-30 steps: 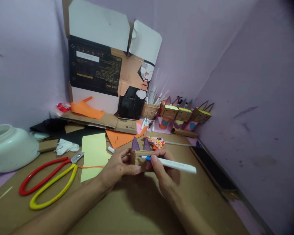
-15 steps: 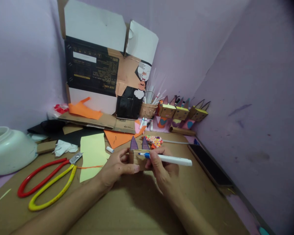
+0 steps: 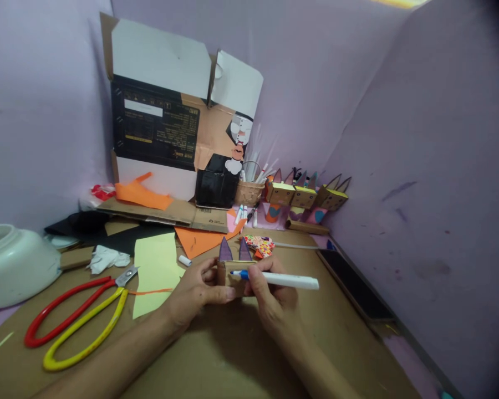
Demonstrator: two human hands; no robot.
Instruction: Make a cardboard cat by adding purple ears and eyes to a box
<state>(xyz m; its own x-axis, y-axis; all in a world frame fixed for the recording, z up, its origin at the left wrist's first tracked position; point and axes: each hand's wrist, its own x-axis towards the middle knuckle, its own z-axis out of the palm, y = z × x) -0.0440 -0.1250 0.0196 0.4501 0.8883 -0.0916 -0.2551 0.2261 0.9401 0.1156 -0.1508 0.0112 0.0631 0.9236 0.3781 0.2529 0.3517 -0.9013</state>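
Observation:
A small cardboard box (image 3: 238,267) with two purple pointed ears (image 3: 225,250) stands upright between my hands. My left hand (image 3: 199,291) grips its left side, thumb across the lower front. In my right hand (image 3: 274,291) is a white marker (image 3: 295,281), held in a pinch, with its blue tip pointing left at the upper front of the box. Whether the tip touches the cardboard cannot be told. The white marker cap (image 3: 185,260) lies just behind my left hand, beside a pale yellow paper sheet (image 3: 153,271).
Red-and-yellow scissors (image 3: 83,316) lie at left near a white ceramic bowl (image 3: 19,269). Behind are orange paper (image 3: 203,239), a flattened carton (image 3: 158,122), a basket (image 3: 249,193) of markers and several eared box figures (image 3: 281,194). A dark flat panel (image 3: 357,288) lies at right.
The camera view has tilted, so the scene sits slightly lower. The marker tip has moved a little left and down on the box front. Both hands keep their holds.

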